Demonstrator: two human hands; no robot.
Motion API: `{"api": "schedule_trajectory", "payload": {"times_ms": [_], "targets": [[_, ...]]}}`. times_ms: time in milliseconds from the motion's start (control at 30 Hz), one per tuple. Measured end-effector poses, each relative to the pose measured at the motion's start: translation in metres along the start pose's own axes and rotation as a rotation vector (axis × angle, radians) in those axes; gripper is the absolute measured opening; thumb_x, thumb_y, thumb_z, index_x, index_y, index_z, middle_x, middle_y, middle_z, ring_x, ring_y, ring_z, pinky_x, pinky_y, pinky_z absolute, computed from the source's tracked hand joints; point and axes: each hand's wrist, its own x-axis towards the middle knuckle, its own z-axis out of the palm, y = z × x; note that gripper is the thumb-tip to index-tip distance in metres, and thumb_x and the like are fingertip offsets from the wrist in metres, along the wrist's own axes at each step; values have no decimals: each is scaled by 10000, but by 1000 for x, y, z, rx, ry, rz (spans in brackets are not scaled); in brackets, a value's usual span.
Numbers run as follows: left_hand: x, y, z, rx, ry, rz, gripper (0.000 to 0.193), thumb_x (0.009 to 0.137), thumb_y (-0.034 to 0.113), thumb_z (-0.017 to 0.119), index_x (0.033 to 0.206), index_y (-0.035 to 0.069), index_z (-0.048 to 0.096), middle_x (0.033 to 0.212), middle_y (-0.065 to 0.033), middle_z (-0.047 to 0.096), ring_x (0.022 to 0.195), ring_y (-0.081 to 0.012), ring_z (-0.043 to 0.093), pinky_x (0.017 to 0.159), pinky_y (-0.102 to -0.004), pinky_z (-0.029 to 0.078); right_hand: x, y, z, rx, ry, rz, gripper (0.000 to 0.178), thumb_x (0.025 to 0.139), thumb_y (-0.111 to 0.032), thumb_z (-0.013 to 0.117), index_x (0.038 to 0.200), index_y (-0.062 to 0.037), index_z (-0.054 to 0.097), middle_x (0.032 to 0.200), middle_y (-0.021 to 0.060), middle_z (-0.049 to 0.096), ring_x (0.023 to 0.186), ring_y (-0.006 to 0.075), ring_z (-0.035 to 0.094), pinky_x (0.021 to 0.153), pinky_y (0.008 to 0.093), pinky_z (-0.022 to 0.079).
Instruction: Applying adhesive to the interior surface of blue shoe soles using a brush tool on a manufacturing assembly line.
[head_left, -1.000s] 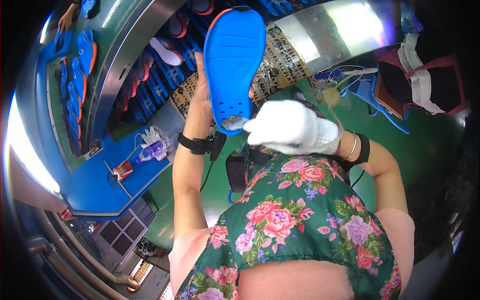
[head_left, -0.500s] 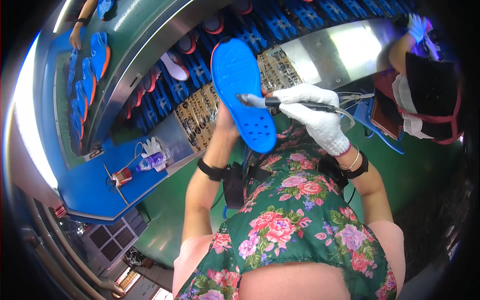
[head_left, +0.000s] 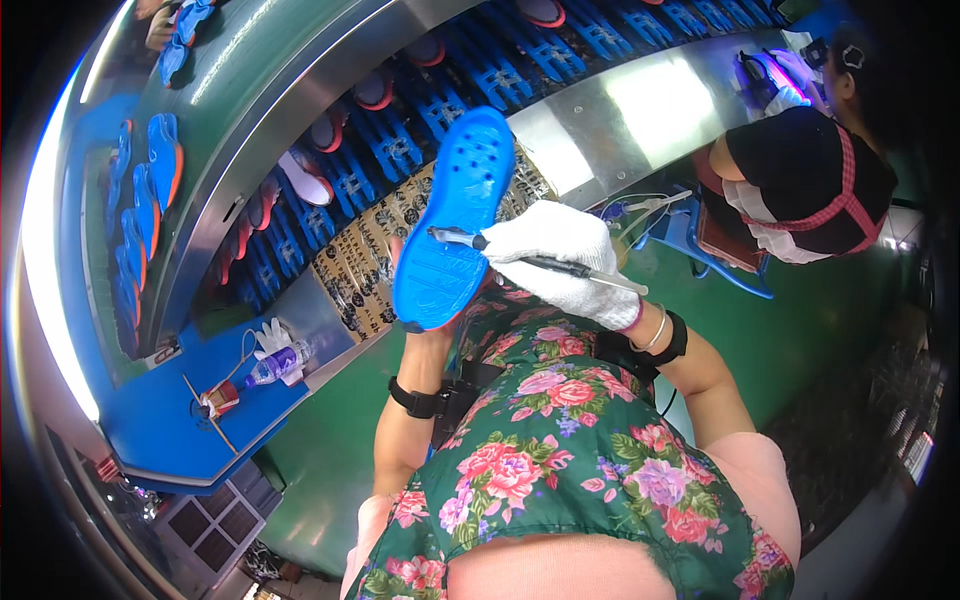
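Note:
A blue shoe sole [head_left: 440,285] is tilted in front of me, its end with small holes pointing away. Its upper face shines as if wet. My left hand [head_left: 434,338] grips it from beneath at the near end, and most of the fingers are hidden behind it. My right hand [head_left: 565,250], in a white knitted glove, is closed round a dark-handled brush [head_left: 462,238]. The brush's tip touches the middle of the sole, or is just above it; I cannot tell which.
Beyond the sole, a conveyor [head_left: 500,80] carries shoe parts on blue racks. More blue soles [head_left: 165,165] line a green shelf at left. A purple-labelled bottle [head_left: 272,366], a glove and a small pot [head_left: 218,400] stand on a blue table. A co-worker [head_left: 800,180] sits at right.
The sole has been turned end for end, so its holes now face away from me. My gloved hand with the brush has moved left and nearer. My view has shifted slightly.

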Motion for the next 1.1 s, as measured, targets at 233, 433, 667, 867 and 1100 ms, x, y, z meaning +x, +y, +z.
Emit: {"api": "schedule_trajectory", "payload": {"times_ms": [233,433,667,867,1100], "targets": [[11,-22,22,-61,-106,182,825,896,606,603,1506,71,450,1412,-196,580,1226,-371,619,1026,-544,530,16,-18,-6,-84,83,-68,195,767,-27,820,960,-47,797,945,103,778,802,226,736,728,335,570],[7,-33,41,90,-155,167,947,897,683,609,1587,104,316,1574,-157,419,1427,-376,423,1189,-587,330,37,-20,-5,-128,107,-179,232,754,-59,834,984,-76,809,984,105,783,859,246,747,773,345,571],[0,-36,29,240,-16,125,873,934,632,586,1597,139,305,1582,-162,417,1427,-381,444,1184,-581,358,63,-13,-6,-332,29,-409,339,798,-72,751,1136,-56,763,1136,141,753,982,286,714,840,392,561],[-4,-35,1,3,-200,50,863,943,665,536,1590,137,317,1574,-171,426,1421,-390,447,1189,-580,349,44,-29,8,-180,-121,-321,345,792,-56,747,1135,-80,764,1128,125,751,950,297,707,827,397,564],[-2,-34,37,221,109,179,883,931,697,538,1579,132,337,1531,-147,478,1401,-348,474,1175,-565,373,46,-13,6,-63,127,-156,223,779,-25,791,1001,-50,791,1003,131,774,896,262,741,810,371,580]]}}
